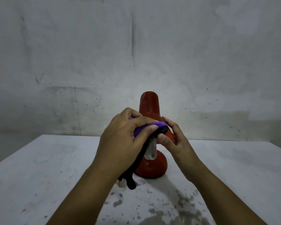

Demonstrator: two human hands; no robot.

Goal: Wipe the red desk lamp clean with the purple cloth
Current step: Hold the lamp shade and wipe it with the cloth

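Head view, with the red desk lamp (150, 109) as landmark: left of its shade, the left hand (125, 137) curls round the purple cloth (146, 127) and presses it against the shade's near slope. A dark cloth tail (131, 181) hangs toward the counter (47, 172). Right of the shade, the right hand (173, 140) pinches its rim. The lamp's long axis rises away, so I judge further wiping runs upward.
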